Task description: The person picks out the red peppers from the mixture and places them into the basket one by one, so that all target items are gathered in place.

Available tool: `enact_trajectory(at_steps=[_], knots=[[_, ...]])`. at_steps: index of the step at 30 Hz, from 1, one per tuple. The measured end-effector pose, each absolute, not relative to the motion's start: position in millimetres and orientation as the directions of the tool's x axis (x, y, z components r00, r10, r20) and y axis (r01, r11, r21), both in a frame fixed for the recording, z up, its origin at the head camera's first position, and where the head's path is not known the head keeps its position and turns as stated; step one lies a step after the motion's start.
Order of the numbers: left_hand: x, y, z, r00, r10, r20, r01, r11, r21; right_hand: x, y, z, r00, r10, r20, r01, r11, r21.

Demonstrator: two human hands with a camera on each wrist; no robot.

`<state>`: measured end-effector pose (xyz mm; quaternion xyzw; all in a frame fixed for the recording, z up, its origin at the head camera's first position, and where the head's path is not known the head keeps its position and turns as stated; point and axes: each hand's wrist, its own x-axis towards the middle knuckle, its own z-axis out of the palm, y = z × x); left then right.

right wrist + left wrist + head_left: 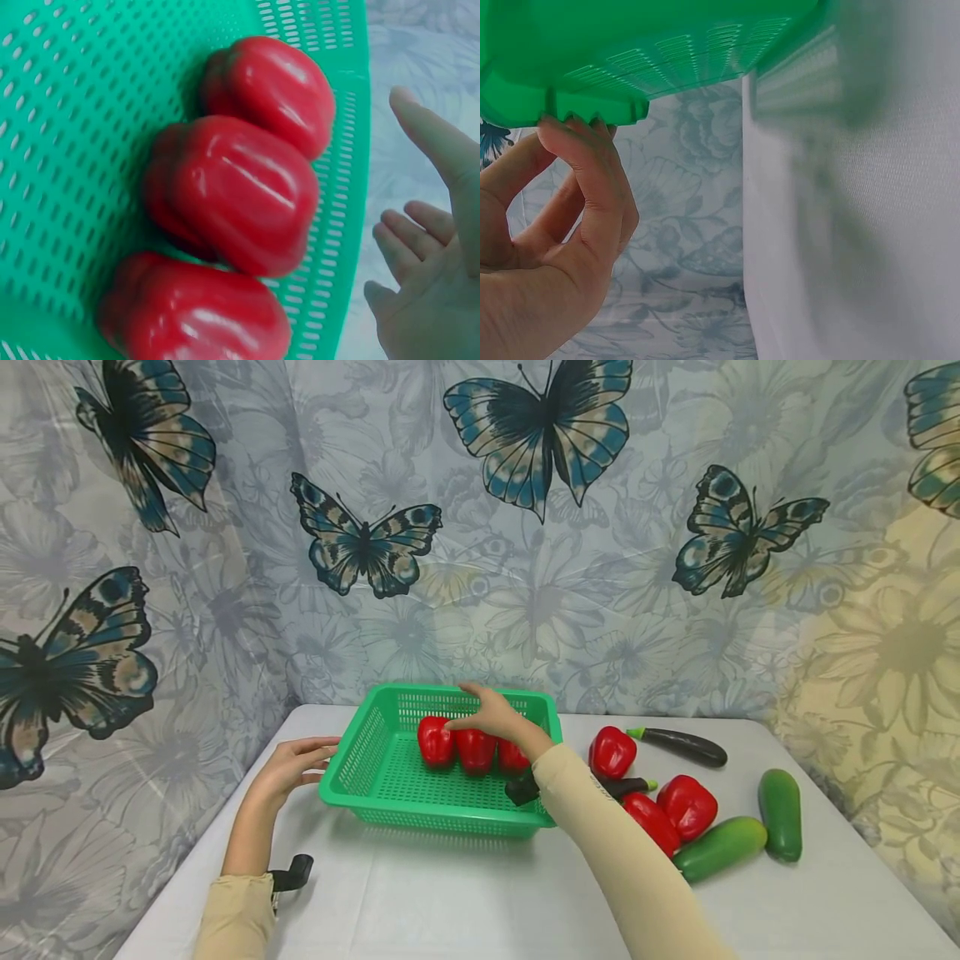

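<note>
A green perforated basket holds three red bell peppers, the leftmost one, standing in a row near its back and right. My left hand is at the basket's left rim; in the left wrist view, that hand touches the rim's edge with bent, relaxed fingertips. Above the peppers, my right hand has its thumb and fingers spread. The right wrist view shows the hand holding nothing, apart from the middle pepper and beyond the rim.
Right of the basket lie several red peppers, a dark eggplant, another eggplant partly behind my right sleeve, and two green zucchini-like vegetables, one at the far right. A butterfly-patterned cloth hangs behind the white table.
</note>
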<state>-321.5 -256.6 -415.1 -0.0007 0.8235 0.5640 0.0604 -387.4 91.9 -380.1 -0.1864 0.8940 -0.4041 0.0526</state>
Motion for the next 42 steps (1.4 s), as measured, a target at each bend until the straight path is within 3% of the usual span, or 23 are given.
enact_trajectory(at_steps=[17,42], knots=[[-322,-256,-414,-0.993,0.048,-0.111,-0.088,0.352,0.932,-377,133,-360,-0.910,-0.401,0.102,-0.348,0.608,-0.714],[-321,-256,-416,-0.993,0.045,-0.107,-0.083,0.365,0.927,-331,227,-358,-0.931,-0.339,0.133,-0.294,0.485,-0.824]])
